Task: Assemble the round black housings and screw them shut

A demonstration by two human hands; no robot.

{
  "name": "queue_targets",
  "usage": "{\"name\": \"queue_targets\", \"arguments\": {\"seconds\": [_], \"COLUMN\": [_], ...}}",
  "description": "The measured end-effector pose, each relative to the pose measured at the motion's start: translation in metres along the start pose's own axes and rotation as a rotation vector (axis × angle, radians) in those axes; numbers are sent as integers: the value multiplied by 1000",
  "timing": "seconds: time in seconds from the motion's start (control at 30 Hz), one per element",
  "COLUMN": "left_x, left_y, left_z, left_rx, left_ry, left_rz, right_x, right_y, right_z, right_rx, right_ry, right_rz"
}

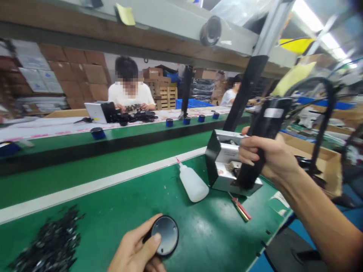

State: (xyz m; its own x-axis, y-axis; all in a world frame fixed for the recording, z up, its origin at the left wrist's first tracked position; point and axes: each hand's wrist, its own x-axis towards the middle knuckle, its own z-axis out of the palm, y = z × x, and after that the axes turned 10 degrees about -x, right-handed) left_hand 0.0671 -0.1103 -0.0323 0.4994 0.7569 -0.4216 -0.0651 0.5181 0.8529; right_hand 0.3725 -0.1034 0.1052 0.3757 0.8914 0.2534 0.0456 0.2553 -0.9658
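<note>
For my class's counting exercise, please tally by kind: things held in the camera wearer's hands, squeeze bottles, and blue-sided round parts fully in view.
Round black disc in left hand: 1
Long black piece in right hand: 1
White squeeze bottle: 1
Blue-sided round parts: 5
Total: 8

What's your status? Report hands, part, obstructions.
Left hand holding round black part. Right hand gripping black labelled device. Nearby: white bottle lying on green bench between hands.
</note>
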Motion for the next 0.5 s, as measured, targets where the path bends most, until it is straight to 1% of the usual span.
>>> {"name": "queue_targets", "arguments": {"seconds": [0.03, 0.1, 0.2, 0.27, 0.3, 0.37, 0.5], "left_x": [-1, -2, -2, -1, -1, -1, 0], "left_y": [1, 2, 3, 2, 2, 1, -1], "left_z": [2, 6, 9, 10, 10, 11, 10], "left_rx": [-22, -39, -27, -24, -20, -7, 1], "left_ry": [-11, -22, -8, -8, -14, -20, -30], "left_rz": [13, 41, 70, 82, 86, 89, 112], "right_x": [-7, -22, -41, -47, -49, -52, -55], "right_y": [0, 1, 2, 5, 7, 12, 20], "right_z": [14, 50, 107, 136, 145, 157, 159], "right_rx": [41, 141, 273, 308, 309, 299, 261], "right_ry": [-31, -112, -286, -379, -408, -444, -459], "right_rz": [9, -12, -100, -149, -159, -158, -127]}}
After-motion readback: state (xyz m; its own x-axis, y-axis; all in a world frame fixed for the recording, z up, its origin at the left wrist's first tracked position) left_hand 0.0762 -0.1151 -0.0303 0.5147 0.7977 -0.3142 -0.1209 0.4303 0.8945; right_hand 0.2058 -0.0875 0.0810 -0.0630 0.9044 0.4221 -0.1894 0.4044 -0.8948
